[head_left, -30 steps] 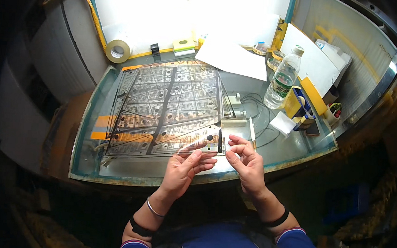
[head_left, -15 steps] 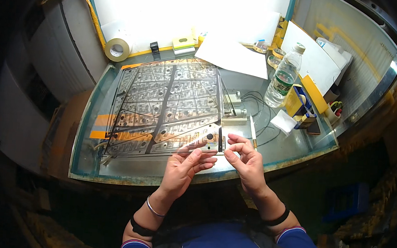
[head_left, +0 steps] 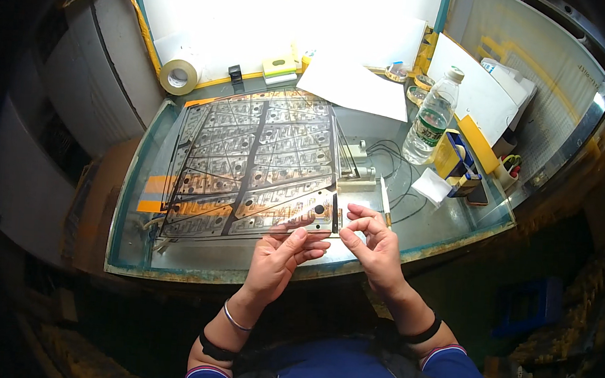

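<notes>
A large see-through film sheet [head_left: 256, 158] printed with dark rows of circuit-like patterns lies tilted over the glass-topped table. At its near edge my left hand [head_left: 281, 260] holds the sheet, thumb on top and fingers underneath, some showing through the film. Beside the sheet's near right corner is my right hand [head_left: 375, 252]. Its thumb and index finger come together in a pinch by the sheet's edge, the other fingers curled loosely; whatever is between the tips is too small to make out.
On the right stand a clear water bottle [head_left: 433, 117], a blue and yellow tape dispenser [head_left: 460, 160] and a white pen-like tool [head_left: 386, 197]. Dark cables [head_left: 404, 171] curl nearby. A white paper sheet [head_left: 364, 87] and a tape roll [head_left: 178, 77] sit at the back.
My right thumb and index fingertips have shifted very slightly left at the sheet's corner. My left hand keeps its hold, and the sheet looks almost unmoved.
</notes>
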Tool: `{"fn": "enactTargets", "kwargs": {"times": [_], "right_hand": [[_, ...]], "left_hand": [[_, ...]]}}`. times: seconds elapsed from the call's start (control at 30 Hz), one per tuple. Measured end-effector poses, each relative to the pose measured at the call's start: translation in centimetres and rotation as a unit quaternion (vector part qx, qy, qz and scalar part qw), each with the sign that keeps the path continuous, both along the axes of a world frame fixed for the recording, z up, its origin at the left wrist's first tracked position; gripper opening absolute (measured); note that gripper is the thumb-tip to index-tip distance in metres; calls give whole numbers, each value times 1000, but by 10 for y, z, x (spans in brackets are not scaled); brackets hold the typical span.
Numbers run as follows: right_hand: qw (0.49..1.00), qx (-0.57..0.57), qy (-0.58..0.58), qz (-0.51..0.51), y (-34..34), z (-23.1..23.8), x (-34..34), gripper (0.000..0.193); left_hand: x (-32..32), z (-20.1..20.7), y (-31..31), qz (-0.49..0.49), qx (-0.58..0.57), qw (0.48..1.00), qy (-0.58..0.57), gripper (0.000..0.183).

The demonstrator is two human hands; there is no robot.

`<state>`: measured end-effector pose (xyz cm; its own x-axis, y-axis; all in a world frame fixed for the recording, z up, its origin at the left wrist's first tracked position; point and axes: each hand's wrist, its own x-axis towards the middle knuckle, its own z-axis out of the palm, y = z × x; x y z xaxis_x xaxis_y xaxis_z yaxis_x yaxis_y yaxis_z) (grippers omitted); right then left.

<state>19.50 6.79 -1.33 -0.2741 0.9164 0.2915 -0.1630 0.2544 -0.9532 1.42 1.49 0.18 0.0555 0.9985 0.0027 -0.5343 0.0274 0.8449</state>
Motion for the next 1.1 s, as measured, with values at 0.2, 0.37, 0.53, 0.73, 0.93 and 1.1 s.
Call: {"fn": "enactTargets", "kwargs": {"times": [0.2, 0.37, 0.53, 0.73, 0.93, 1.1], "right_hand": [[997, 45, -48, -39, -1, -2, -4, 12], [997, 40, -37, -54, 0, -13, -9, 24], [988, -68, 139, -21, 2, -10, -8, 29], [979, -152, 101, 92, 7, 3, 0, 26], [974, -146, -45, 168, 10, 16, 0, 29], [970, -172, -11, 169, 8, 14, -4, 27]], "left_hand": [[-1, -3, 0, 3, -1, 1000, -2, 32], [-1, -3, 0, 15, 2, 1000, 5, 31], [0, -2, 1, 17, -7, 1000, 4, 30], [0, -3, 2, 19, -7, 1000, -4, 30], [-2, -4, 1, 14, -9, 1000, 7, 28], [-3, -8, 1, -3, 6, 1000, 14, 30]]}}
